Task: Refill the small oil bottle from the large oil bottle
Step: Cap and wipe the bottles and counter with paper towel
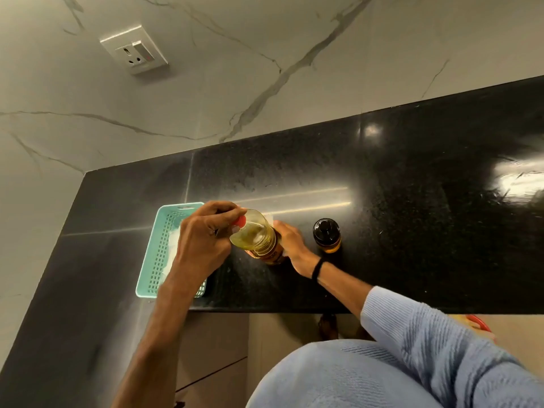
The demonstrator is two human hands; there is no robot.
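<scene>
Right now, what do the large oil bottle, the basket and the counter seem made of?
Large oil bottle: probably clear plastic, ribbed see-through wall showing yellow oil. Basket: teal moulded plastic, slotted sides. Counter: polished black stone, perhaps granite, speckled with mirror-like glare.

A glossy black stone counter [412, 187] runs across the middle of the view, with bright glare patches toward 3 o'clock. Behind it, from 9 round to 2 o'clock, stands a pale marble-veined wall [265, 54] carrying a white socket plate with a switch [134, 49] at 11 o'clock. At 8 o'clock a teal perforated basket [153, 254] sits on the counter, with something white [173, 240] inside. Beige cabinet fronts [217, 348] show at 6 o'clock. A red object [479, 322], mostly hidden, shows at 4 o'clock.
</scene>
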